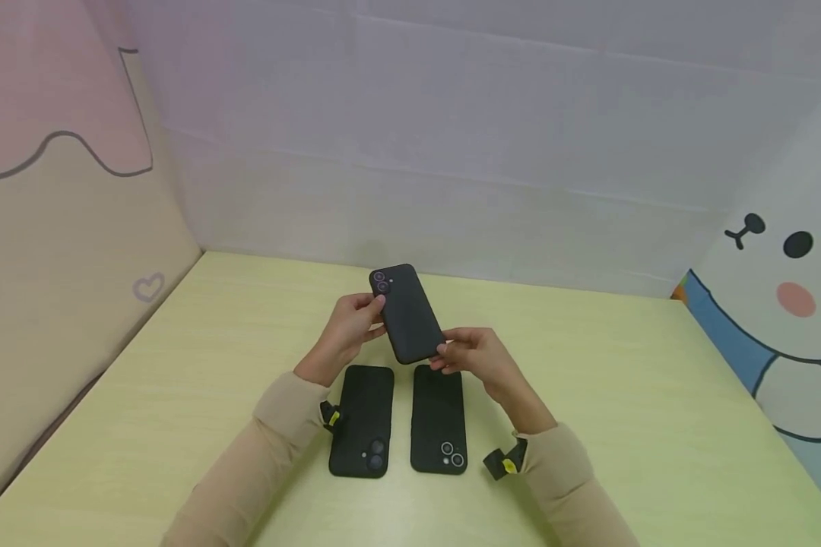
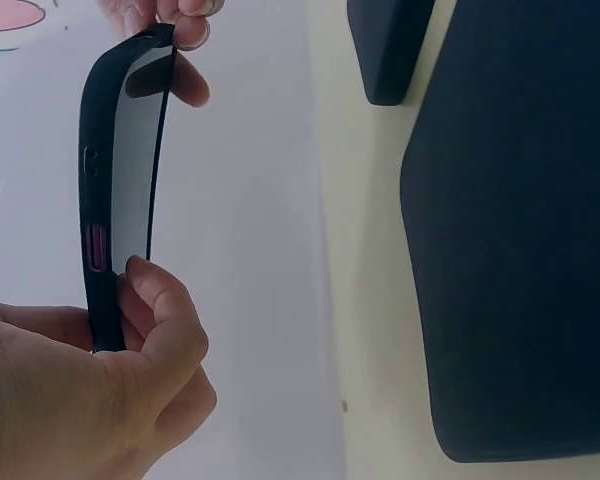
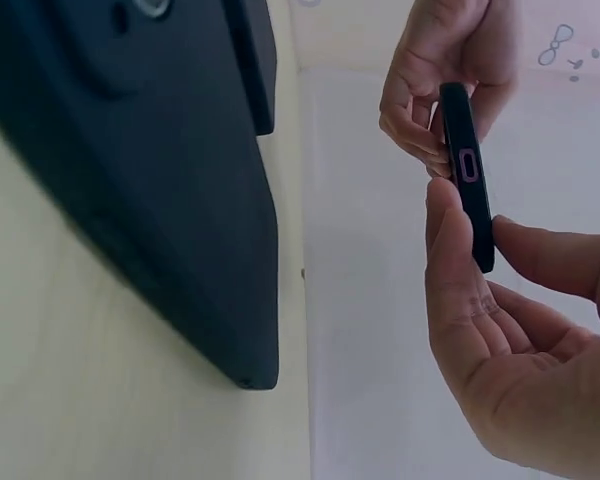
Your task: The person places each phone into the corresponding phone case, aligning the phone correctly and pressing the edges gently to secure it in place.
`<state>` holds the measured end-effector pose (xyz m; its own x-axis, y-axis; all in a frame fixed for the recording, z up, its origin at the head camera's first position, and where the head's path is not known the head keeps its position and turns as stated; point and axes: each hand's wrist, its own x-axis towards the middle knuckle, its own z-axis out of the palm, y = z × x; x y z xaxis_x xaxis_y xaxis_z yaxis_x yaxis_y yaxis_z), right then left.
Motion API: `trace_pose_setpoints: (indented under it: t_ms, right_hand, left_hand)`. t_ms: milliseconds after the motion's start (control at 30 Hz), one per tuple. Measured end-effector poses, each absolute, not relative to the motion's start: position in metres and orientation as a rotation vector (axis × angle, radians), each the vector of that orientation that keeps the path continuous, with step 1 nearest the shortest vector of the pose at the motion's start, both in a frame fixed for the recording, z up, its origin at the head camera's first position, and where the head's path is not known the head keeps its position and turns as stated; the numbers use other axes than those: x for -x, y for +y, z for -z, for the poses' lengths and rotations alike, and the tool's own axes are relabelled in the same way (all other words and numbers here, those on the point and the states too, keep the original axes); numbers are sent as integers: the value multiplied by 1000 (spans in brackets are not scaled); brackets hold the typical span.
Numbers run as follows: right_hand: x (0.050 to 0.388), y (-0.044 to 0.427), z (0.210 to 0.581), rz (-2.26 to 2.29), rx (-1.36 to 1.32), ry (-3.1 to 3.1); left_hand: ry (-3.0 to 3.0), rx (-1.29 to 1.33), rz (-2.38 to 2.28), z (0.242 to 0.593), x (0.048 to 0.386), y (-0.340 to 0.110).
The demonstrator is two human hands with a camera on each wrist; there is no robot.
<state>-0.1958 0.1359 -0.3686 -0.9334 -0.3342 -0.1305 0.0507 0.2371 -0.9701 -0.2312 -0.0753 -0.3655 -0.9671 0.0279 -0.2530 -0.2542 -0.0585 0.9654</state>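
Both hands hold a smartphone in a black case (image 1: 410,319) above the table, its camera side facing up. My left hand (image 1: 345,327) pinches the long edge near the two camera lenses. At the opposite lower corner, my right hand (image 1: 475,357) grips it between thumb and fingers. The left wrist view catches the side edge of the raised phone (image 2: 98,180) and its glossy screen. Below lie two more black-cased phones, backs up: a left phone (image 1: 362,410) beside my left wrist, and a right phone (image 1: 438,414) with light-ringed lenses.
The pale yellow table (image 1: 622,395) spreads out on both sides. A white sheet (image 1: 451,152) rises behind it, with a printed panel (image 1: 61,251) at left and a cartoon-face panel (image 1: 787,319) at right. Wrist straps with a camera mount (image 1: 502,462) sit at the cuffs.
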Motion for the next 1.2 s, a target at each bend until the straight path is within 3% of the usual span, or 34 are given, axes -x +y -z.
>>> trace_pose_setpoints:
  t_ms: [400, 1200]
  right_hand:
    - [198, 138, 372, 1582, 423, 2392]
    - [214, 138, 384, 1396, 402, 2581]
  left_hand:
    - [2059, 211, -1964, 367, 244, -67]
    - [2342, 124, -1629, 377, 273, -54]
